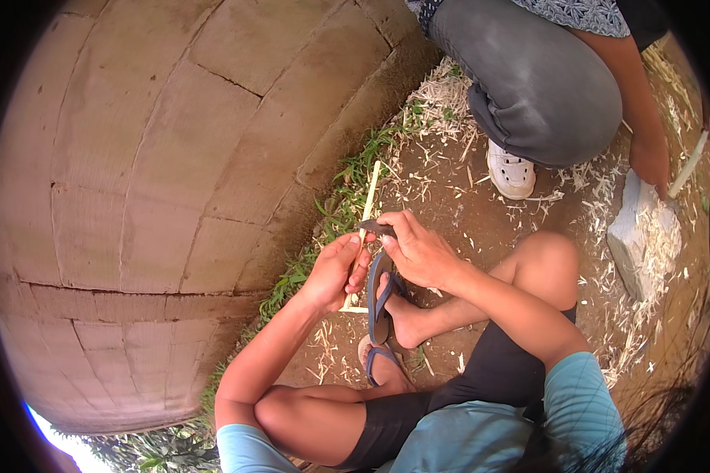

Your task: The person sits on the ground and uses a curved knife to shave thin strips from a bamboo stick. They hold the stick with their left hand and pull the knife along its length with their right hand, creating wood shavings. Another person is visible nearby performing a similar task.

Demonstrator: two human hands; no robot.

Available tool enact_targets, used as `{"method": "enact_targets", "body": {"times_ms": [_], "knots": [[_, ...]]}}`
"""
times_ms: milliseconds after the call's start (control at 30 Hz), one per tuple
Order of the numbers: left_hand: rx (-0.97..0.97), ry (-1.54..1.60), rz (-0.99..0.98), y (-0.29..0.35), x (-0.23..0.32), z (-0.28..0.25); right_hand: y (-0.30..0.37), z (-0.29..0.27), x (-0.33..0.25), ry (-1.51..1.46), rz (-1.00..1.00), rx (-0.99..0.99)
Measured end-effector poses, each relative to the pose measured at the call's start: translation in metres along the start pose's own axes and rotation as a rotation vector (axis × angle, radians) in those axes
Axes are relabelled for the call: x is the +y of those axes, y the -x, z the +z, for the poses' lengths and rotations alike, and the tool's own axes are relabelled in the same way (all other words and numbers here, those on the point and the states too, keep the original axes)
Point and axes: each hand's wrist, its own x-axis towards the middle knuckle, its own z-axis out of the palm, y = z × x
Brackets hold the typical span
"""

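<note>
Near the navy flip-flop [379,277], the left hand [339,266] grips a slender pale wood strip [371,193], tilted and protruding above and below the grasp. The right hand [416,248] is closed on a dark blade [379,228], set against the strip. Pale shavings [446,98] litter the soil [442,175]; a co-worker's white clog [511,175] stands beyond.
</note>
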Motion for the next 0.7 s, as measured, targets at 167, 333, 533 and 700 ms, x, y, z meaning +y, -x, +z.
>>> {"method": "enact_targets", "body": {"times_ms": [167, 333, 533, 700], "knots": [[-0.003, -0.014, 0.007, 0.003, -0.001, 0.003, 0.0, -0.005, 0.0, -0.033, -0.074, 0.03], [0.012, -0.059, -0.006, 0.008, 0.001, 0.006, -0.002, 0.0, 0.002, -0.047, -0.169, 0.087], [0.012, -0.117, 0.052, 0.017, -0.001, 0.011, -0.001, -0.004, -0.004, -0.042, -0.196, 0.087], [0.071, -0.062, 0.025, 0.018, 0.001, 0.015, -0.003, -0.006, -0.001, -0.104, -0.202, 0.046]]}}
